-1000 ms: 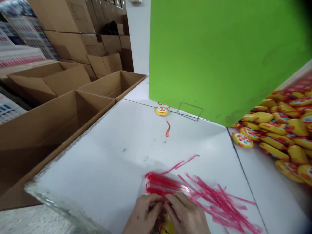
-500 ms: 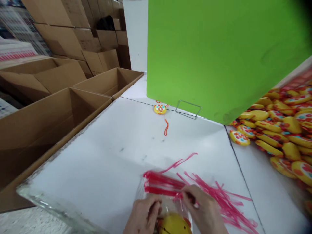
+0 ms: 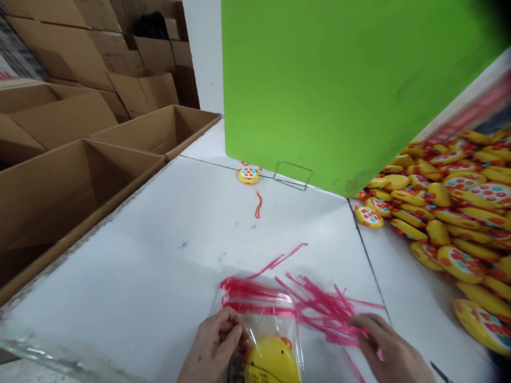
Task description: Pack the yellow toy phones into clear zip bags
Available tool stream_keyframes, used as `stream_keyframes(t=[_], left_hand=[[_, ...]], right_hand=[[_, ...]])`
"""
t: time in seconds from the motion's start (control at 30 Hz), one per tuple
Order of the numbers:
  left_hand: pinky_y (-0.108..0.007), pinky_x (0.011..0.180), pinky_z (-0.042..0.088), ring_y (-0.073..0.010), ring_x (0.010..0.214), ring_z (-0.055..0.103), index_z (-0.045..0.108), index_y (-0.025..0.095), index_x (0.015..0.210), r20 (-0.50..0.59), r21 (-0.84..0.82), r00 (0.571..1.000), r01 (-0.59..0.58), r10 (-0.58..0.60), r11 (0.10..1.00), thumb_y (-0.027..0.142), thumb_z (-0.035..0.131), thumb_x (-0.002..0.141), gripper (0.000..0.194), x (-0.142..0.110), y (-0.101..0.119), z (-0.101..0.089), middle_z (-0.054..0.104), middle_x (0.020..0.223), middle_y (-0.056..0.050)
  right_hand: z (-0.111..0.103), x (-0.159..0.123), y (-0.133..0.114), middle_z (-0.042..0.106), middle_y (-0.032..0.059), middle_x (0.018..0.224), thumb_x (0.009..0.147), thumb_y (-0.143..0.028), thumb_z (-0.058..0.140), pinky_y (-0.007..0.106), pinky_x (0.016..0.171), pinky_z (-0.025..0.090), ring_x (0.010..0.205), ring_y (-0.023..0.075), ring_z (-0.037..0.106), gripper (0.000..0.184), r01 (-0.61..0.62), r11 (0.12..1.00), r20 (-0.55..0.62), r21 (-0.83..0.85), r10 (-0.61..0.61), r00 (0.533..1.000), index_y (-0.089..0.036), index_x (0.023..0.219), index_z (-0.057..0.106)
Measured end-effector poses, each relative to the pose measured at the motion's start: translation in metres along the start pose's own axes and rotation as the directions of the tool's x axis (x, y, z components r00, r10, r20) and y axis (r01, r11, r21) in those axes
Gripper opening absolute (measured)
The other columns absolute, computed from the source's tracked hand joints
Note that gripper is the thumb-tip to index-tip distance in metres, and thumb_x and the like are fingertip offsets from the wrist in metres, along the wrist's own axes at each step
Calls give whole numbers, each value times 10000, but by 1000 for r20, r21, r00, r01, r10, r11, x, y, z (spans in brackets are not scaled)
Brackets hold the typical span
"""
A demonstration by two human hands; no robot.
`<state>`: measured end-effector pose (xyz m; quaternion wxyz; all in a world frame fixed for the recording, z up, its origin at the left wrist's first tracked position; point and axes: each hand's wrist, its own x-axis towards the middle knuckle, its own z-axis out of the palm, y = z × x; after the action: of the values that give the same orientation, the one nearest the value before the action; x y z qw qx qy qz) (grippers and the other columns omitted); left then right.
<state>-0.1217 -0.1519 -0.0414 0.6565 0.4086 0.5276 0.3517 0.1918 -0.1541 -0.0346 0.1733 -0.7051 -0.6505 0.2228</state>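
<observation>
A clear plastic zip bag (image 3: 265,319) with a red band at its top lies at the front of the table. Inside it is a yellow toy (image 3: 275,361) with dark dots and an orange-red bump. My left hand (image 3: 217,340) pinches the bag's left side, thumb against curled fingers. To the right, my right hand (image 3: 389,343) has its fingers closed on thin pink plastic strips (image 3: 327,311) at the near end of their loose pile. Some of what it grips is hidden by the fingers.
Many yellow toys (image 3: 459,213) are heaped at the right. A single toy (image 3: 248,175) and an orange cord loop (image 3: 258,206) lie near the green panel (image 3: 319,90) and a wire stand (image 3: 293,175). Open cardboard boxes (image 3: 83,186) line the left edge. A dark pointed tip (image 3: 439,371) shows at lower right.
My right hand has left the bag's upper right side and moved right to the pink strips. My left hand stays on the bag. The whole view has shifted slightly.
</observation>
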Motion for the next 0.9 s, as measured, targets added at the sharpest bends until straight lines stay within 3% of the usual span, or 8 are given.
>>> stream_keyframes(t=[0.07,0.13,0.23,0.3,0.37,0.53,0.77,0.9], left_hand=[[-255,576,466,-172,662,607,503,177,722,2,-8,1000,-3,3,1000,372,528,815,218,0,0,1,647,717,-39],[-251,577,459,-165,657,598,508,172,728,6,2,1000,-18,18,1000,389,520,823,238,0,-1,2,643,725,-41],[-248,601,458,-159,665,593,496,180,727,18,6,999,-42,42,999,411,512,834,255,-4,0,1,641,729,-30],[-248,621,463,-162,682,601,470,198,731,13,-15,999,-41,41,999,428,504,838,257,-8,1,0,637,721,-11],[-243,628,461,-160,684,603,449,214,745,-8,-31,1000,-23,23,999,442,488,847,253,-12,3,-2,631,700,10],[-244,616,454,-153,643,579,426,237,807,-14,-43,1000,-1,0,999,454,459,858,225,-14,1,-9,631,658,28],[-221,615,406,-147,661,538,500,196,644,-110,58,994,32,-26,998,239,414,814,195,-18,6,-19,551,632,31],[-201,522,359,-118,550,452,452,195,580,-140,108,990,-7,22,994,284,468,771,211,-20,5,-17,456,536,55]], right_hand=[[12,7,-42,694,9,795,779,-401,548,276,544,481,614,180,621,207,-1,990,211,144,-30,977,-280,912,651],[24,12,-69,674,3,721,759,-407,610,248,549,450,602,155,581,202,-21,957,358,291,-88,930,-229,836,667],[40,16,-80,629,-8,630,704,-430,675,227,554,417,596,138,559,258,-166,835,453,524,-109,885,-174,688,652],[46,13,-75,579,-29,564,695,-432,681,213,541,398,557,117,529,286,-234,745,454,624,-102,885,-160,627,621],[48,10,-69,512,-48,520,703,-429,675,199,501,362,500,90,461,306,-224,722,413,654,-93,906,-158,594,582],[45,4,-67,452,-50,558,762,-377,606,197,489,320,521,93,402,253,-140,757,314,638,-89,945,-173,627,544],[36,5,-80,493,-37,588,795,-198,470,204,514,347,552,114,444,158,-7,853,339,521,-199,920,-196,688,586],[31,7,-99,571,0,677,816,-197,433,225,575,408,632,142,540,192,108,881,320,461,-278,905,-196,682,570]])
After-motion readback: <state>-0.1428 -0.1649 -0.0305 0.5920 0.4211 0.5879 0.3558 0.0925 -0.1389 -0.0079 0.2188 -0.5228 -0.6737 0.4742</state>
